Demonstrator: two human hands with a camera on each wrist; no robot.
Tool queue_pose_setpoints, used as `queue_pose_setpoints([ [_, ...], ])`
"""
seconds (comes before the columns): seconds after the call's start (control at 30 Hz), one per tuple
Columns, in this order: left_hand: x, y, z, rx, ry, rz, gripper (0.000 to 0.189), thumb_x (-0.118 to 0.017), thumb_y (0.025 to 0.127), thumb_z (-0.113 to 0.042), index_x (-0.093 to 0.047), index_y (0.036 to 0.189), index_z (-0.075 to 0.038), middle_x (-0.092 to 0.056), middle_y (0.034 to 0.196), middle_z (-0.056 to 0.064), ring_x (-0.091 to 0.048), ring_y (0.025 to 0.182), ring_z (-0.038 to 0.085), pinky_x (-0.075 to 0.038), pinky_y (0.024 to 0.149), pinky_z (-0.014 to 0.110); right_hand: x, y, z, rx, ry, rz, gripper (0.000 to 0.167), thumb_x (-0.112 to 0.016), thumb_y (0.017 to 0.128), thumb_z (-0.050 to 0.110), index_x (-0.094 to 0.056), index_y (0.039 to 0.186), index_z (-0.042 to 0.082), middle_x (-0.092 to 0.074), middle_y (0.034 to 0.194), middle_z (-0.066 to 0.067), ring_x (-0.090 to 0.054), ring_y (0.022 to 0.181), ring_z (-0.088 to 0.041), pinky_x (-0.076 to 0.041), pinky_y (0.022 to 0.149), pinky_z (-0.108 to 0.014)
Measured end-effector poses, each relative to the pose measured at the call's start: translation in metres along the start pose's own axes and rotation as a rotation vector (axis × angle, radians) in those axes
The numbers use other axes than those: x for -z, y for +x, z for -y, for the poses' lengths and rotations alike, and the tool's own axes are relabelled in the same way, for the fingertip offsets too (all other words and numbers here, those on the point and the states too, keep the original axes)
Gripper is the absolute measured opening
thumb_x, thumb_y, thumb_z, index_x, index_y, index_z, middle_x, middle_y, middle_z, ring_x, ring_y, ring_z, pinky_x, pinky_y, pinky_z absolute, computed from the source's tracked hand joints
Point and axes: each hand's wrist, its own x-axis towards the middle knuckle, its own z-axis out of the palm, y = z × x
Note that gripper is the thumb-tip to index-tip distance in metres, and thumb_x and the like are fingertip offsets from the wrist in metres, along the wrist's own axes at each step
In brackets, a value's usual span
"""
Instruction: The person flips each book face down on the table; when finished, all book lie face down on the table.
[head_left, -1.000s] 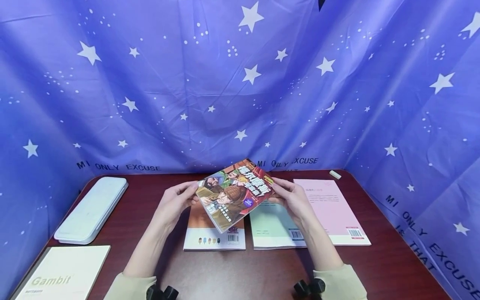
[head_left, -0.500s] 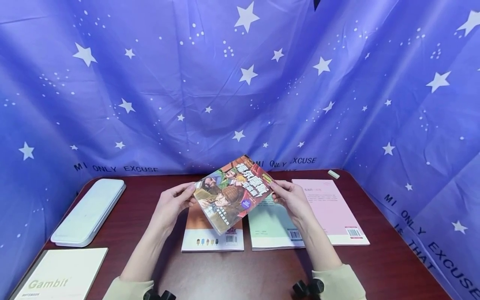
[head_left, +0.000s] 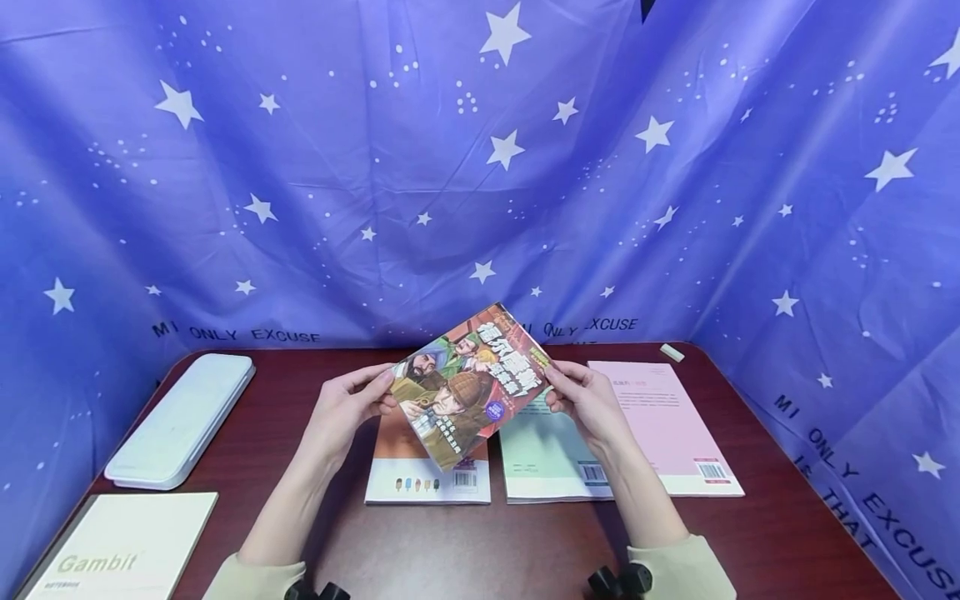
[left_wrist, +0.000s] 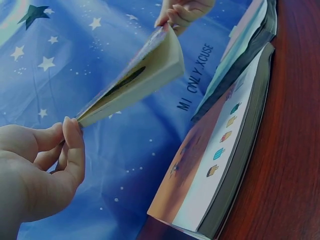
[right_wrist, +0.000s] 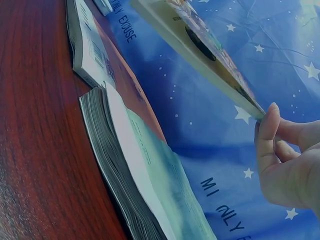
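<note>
A thin book (head_left: pixel 468 379) with a colourful illustrated cover is held in the air, tilted, above the books on the table. My left hand (head_left: pixel 348 408) pinches its left corner between thumb and fingers. On the opposite corner my right hand (head_left: pixel 588 404) has a similar pinch. In the left wrist view the cover of the book (left_wrist: pixel 135 75) bows away from the pages, leaving a gap. The right wrist view shows the same gap near my right hand (right_wrist: pixel 290 160). Below lies an orange-and-white book (head_left: pixel 427 479), partly covered by the held one.
Right of the orange-and-white book lie a green book (head_left: pixel 536 454) and a pink book (head_left: pixel 660 417). A white case (head_left: pixel 180 421) and a cream notebook (head_left: pixel 135 542) lie at the left. A small pale block (head_left: pixel 671 352) sits by the back right edge of the table (head_left: pixel 450 558).
The held book has turned a little, its far corner now slightly higher. Both hands keep their pinch at the same corners. The things on the table stay put.
</note>
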Motion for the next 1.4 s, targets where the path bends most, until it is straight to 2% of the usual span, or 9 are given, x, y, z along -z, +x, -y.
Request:
queue_pose_setpoints([
  [0.17, -0.0013, 0.0001, -0.0005, -0.014, -0.009, 0.004, 0.039, -0.063, 0.102, -0.01, -0.06, 0.135, 0.009, -0.072, 0.089, -0.007, -0.067, 0.069, 0.006, -0.064, 0.074, 0.025, 0.0002, -0.0019, 0.0011, 0.002, 0.005, -0.005, 0.011, -0.061, 0.102, 0.006, -0.068, 0.11, 0.009, -0.071, 0.075, 0.004, -0.063, 0.059, -0.004, -0.053, 0.055, -0.014],
  [0.4, -0.0016, -0.0006, -0.003, -0.018, -0.021, -0.019, 0.039, -0.064, 0.101, -0.008, -0.061, 0.136, 0.008, -0.074, 0.09, -0.007, -0.069, 0.07, 0.007, -0.063, 0.072, 0.022, -0.0011, -0.0016, 0.0031, 0.024, -0.011, 0.008, 0.017, -0.06, 0.103, 0.007, -0.062, 0.119, 0.003, -0.074, 0.075, 0.005, -0.066, 0.061, -0.004, -0.057, 0.059, -0.015],
  [0.67, -0.0031, -0.0018, -0.0057, -0.034, -0.054, -0.02, 0.04, -0.062, 0.102, -0.007, -0.058, 0.139, 0.009, -0.074, 0.092, -0.009, -0.069, 0.07, 0.005, -0.063, 0.074, 0.021, -0.0018, -0.0039, 0.0044, 0.089, -0.028, 0.023, 0.021, -0.057, 0.104, 0.007, -0.059, 0.124, -0.001, -0.076, 0.078, 0.005, -0.069, 0.065, -0.005, -0.06, 0.064, -0.018],
  [1.1, -0.0033, -0.0035, -0.0072, -0.069, -0.05, -0.011, 0.041, -0.06, 0.103, -0.007, -0.056, 0.141, 0.009, -0.074, 0.099, -0.01, -0.075, 0.076, 0.007, -0.064, 0.083, 0.026, -0.0031, -0.0031, 0.0068, 0.135, 0.012, 0.01, 0.015, -0.057, 0.104, 0.004, -0.06, 0.119, 0.006, -0.072, 0.084, 0.002, -0.072, 0.071, -0.01, -0.062, 0.073, -0.021],
  [1.4, -0.0047, -0.005, -0.0079, -0.101, -0.033, 0.03, 0.04, -0.062, 0.103, -0.01, -0.058, 0.138, 0.009, -0.069, 0.109, -0.003, -0.078, 0.087, 0.009, -0.062, 0.093, 0.026, -0.0018, -0.0047, 0.0091, 0.159, 0.117, 0.024, 0.016, -0.054, 0.105, 0.005, -0.062, 0.117, 0.011, -0.075, 0.089, 0.0, -0.076, 0.078, -0.01, -0.063, 0.081, -0.021],
])
